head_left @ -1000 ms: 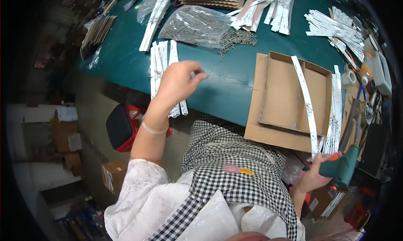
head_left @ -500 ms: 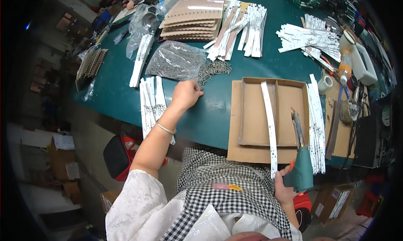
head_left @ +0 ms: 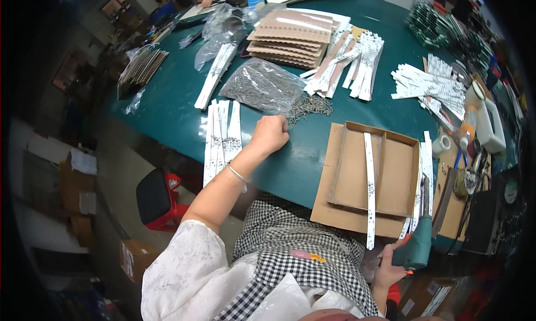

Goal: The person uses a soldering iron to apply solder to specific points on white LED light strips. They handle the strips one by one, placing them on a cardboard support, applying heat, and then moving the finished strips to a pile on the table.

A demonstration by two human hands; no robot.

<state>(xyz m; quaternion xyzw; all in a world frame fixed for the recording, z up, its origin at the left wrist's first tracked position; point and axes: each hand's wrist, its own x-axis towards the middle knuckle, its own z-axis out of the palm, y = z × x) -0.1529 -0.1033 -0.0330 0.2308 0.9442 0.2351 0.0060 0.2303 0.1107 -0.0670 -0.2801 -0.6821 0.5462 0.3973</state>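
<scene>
My left hand (head_left: 271, 134) is a closed fist over the green table, beside a loose heap of small grey metal pieces (head_left: 310, 107); what its fingers hold, if anything, is hidden. A clear bag (head_left: 262, 85) of the same pieces lies just behind. My right hand (head_left: 388, 269) grips a green glue gun (head_left: 416, 248) with an orange trigger, its nozzle pointing away from me. Left of the gun, a white strip (head_left: 370, 192) with dark marks lies lengthwise across a shallow brown cardboard tray (head_left: 396, 173), its near end past the tray's edge.
White strips (head_left: 220, 136) lie left of my left hand, and more (head_left: 427, 159) right of the tray. Stacked tan ridged sheets (head_left: 293, 33) and strip piles stand farther back. Bottles (head_left: 468, 128), tape and tools crowd the right side. A red-and-black stool (head_left: 159, 198) stands below left.
The view has shifted, so the table sits lower and farther right. My right hand has let go of the strip's near end and moved right with the glue gun. My left hand stays by the heap.
</scene>
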